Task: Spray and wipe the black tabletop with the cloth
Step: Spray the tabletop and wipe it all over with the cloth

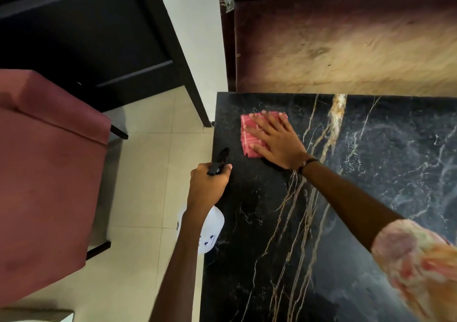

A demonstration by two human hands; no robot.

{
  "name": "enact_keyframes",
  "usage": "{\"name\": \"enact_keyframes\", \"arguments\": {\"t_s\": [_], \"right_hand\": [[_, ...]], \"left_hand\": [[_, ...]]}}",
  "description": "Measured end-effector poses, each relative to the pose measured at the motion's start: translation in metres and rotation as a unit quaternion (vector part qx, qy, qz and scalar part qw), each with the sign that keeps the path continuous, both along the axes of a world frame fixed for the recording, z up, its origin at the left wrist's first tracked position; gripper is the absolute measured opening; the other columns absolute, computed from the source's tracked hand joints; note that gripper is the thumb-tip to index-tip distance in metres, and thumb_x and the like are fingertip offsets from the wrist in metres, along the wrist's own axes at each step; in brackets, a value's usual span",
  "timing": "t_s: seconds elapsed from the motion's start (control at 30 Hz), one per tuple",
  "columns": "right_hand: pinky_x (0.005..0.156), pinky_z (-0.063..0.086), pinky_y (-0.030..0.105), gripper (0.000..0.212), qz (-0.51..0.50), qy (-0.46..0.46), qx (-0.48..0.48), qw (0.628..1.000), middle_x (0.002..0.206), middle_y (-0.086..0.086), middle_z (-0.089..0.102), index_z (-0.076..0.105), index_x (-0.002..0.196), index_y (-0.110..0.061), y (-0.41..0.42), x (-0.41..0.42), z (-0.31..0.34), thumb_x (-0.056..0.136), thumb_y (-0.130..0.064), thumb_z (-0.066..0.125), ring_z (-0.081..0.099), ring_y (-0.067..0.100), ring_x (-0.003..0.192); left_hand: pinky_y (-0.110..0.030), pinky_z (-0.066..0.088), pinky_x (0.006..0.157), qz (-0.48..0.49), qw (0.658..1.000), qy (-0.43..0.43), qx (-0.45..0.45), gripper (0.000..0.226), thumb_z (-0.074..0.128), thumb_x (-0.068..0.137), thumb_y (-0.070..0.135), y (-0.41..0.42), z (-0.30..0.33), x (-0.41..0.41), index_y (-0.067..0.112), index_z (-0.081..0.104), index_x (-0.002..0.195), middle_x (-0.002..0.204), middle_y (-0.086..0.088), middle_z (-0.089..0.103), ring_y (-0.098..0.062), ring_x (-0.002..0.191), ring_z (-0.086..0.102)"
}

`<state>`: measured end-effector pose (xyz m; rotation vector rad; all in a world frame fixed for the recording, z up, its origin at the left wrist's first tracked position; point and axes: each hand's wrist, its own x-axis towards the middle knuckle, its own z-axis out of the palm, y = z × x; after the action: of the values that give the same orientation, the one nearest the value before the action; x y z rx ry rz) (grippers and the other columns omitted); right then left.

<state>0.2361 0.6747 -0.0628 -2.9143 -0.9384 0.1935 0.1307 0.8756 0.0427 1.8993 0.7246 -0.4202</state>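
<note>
The black marble tabletop (358, 198) with gold and white veins fills the right half of the view. A folded red cloth (247, 133) lies near its far left corner. My right hand (274, 138) presses flat on the cloth with fingers spread. My left hand (207, 183) grips the black trigger head of a white spray bottle (212, 230), held upright at the table's left edge; the nozzle points away from me and my arm hides much of the bottle.
A dusty pink upholstered chair (49, 168) stands on the beige tiled floor (148, 198) to the left. A dark wooden door frame (173, 49) is beyond it. A worn brown wooden panel (346, 44) backs the table's far edge.
</note>
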Motion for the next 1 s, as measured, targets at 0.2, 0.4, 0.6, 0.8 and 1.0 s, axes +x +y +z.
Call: {"name": "enact_keyframes", "arguments": {"t_s": [0.2,0.4,0.6,0.8,1.0], "right_hand": [[0.113,0.000,0.059,0.064,-0.107,0.015,0.003,0.994,0.159,0.004,0.019,0.024,0.149,-0.030,0.076,0.061,0.003,0.092,-0.056,0.012,0.010,0.034,0.146],[0.116,0.007,0.059,0.063,0.058,0.006,0.004,0.998,0.157,0.005,0.022,0.028,0.148,-0.029,0.079,0.017,-0.001,0.091,-0.051,0.014,0.014,0.034,0.145],[0.115,0.013,0.056,0.058,-0.010,-0.012,0.020,1.000,0.156,0.001,0.027,0.032,0.147,-0.032,0.024,0.045,-0.004,0.094,-0.057,0.022,0.021,0.030,0.144],[0.114,0.006,0.060,0.057,-0.090,0.005,-0.004,0.996,0.157,0.004,0.022,0.027,0.148,-0.030,0.100,0.078,0.002,0.095,-0.053,0.023,0.014,0.034,0.144],[0.116,0.008,0.059,0.060,0.057,0.009,0.004,0.998,0.156,0.005,0.026,0.031,0.146,-0.031,0.073,0.011,-0.003,0.093,-0.053,0.016,0.018,0.034,0.144]], "left_hand": [[-0.033,0.044,0.062,-0.006,1.000,-0.008,0.002,0.027,0.064,0.087,0.030,0.001,0.000,0.015,0.007,0.063,0.073,0.081,-0.027,0.068,-0.024,0.054,0.051],[-0.034,0.044,0.060,0.002,1.000,-0.018,0.006,0.029,0.065,0.086,0.027,-0.001,0.000,0.025,-0.001,0.066,0.080,0.081,-0.030,0.067,-0.027,0.054,0.050],[-0.032,0.044,0.059,-0.009,1.000,-0.018,-0.001,0.031,0.064,0.088,0.029,0.001,-0.001,0.026,-0.002,0.067,0.080,0.075,-0.023,0.068,-0.022,0.052,0.051],[-0.030,0.043,0.059,-0.001,1.000,-0.008,-0.004,0.029,0.063,0.088,0.031,0.002,-0.001,0.016,0.011,0.061,0.068,0.060,-0.010,0.058,-0.019,0.050,0.048],[-0.038,0.046,0.061,0.004,1.000,-0.006,0.018,0.031,0.067,0.084,0.031,-0.006,-0.002,0.021,0.001,0.067,0.076,0.075,-0.023,0.068,-0.028,0.054,0.051]]}}
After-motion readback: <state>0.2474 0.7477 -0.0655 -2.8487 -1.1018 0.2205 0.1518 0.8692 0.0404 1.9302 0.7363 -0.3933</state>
